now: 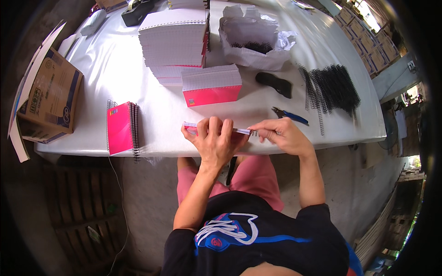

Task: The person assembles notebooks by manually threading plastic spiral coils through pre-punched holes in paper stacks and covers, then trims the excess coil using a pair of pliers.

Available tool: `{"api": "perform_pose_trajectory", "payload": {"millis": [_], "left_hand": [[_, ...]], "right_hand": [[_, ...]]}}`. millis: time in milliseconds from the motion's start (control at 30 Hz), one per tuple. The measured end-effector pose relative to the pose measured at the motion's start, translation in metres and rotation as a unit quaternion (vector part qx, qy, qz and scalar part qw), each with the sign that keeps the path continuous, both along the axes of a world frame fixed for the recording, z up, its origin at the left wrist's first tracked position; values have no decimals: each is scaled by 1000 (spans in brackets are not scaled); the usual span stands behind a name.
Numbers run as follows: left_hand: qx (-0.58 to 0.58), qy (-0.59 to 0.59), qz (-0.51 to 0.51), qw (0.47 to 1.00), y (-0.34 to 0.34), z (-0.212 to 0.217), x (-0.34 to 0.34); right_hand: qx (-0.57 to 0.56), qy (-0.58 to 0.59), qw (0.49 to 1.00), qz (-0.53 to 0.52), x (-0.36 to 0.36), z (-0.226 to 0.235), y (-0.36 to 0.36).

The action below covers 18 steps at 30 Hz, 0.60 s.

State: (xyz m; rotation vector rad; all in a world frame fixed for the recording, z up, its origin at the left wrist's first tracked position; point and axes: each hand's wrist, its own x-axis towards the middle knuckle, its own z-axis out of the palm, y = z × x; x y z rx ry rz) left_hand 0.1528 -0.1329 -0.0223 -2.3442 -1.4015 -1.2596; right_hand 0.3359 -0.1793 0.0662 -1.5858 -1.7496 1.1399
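My left hand (pixel 212 140) grips a thin notebook block (pixel 195 125) with a pink cover, held edge-up at the near edge of the white table (pixel 276 115). My right hand (pixel 280 134) pinches the end of a black spiral coil (pixel 252 132) at the block's right end. Blue-handled pliers (pixel 290 115) lie just beyond my right hand. A pile of black spiral coils (pixel 334 87) sits at the right. Finished pink spiral notebooks (pixel 122 127) are stacked at the left near edge.
Tall stacks of punched pages (pixel 175 41) and a smaller pink-backed stack (pixel 212 85) stand mid-table. A crumpled white bag with coils (pixel 255 41) is behind them, a black tool (pixel 275 84) beside it. A cardboard box (pixel 48 99) sits at the left edge.
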Motion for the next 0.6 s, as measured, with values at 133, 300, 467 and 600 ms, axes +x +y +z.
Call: {"api": "perform_pose_trajectory", "payload": {"millis": [133,300,467,600], "left_hand": [[-24,39,5,999,-2,8,-1],[-48,85,13,995,-8,14,-4],[-27,33,-27,999,-6,7,-14],[-28,-5,-65,997,-9,10,-16]], "right_hand": [[188,-29,982,18,-8,-16,2],[25,-58,998,30,-5,-5,1],[47,73,994,-63,-13,-4,-5],[218,-39,975,-28,-7,-16,-14]]}}
